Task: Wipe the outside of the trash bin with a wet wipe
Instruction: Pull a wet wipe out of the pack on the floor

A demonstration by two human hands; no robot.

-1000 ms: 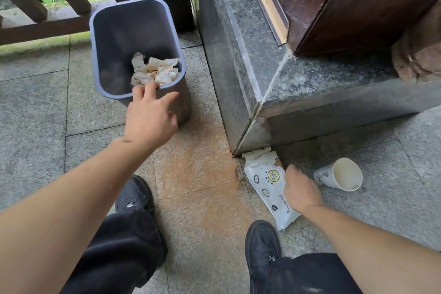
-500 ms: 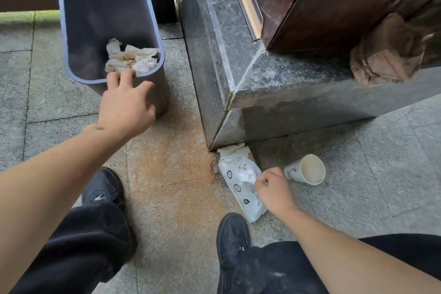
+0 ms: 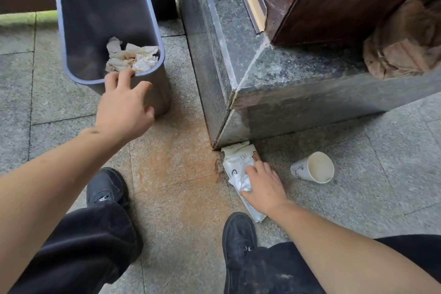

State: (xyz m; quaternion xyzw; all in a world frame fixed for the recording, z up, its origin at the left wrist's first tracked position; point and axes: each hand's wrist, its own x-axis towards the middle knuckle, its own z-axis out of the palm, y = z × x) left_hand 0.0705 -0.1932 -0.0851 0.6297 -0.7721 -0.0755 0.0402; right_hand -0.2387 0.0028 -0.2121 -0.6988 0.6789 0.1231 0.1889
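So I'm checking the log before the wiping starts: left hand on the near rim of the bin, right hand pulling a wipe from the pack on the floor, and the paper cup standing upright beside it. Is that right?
Not quite: the head view shows the paper cup lying on its side, mouth toward the camera. The rest holds: left hand on the bin at its near rim, right hand pinching a wipe at the pack on the floor.

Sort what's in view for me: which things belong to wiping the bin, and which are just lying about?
Job:
trash bin, left hand at its rim
wet wipe pack on the floor
wet wipe, pinched by the right hand

Lying about:
paper cup, on its side
brown paper bag on the stone ledge
crumpled tissues inside the bin
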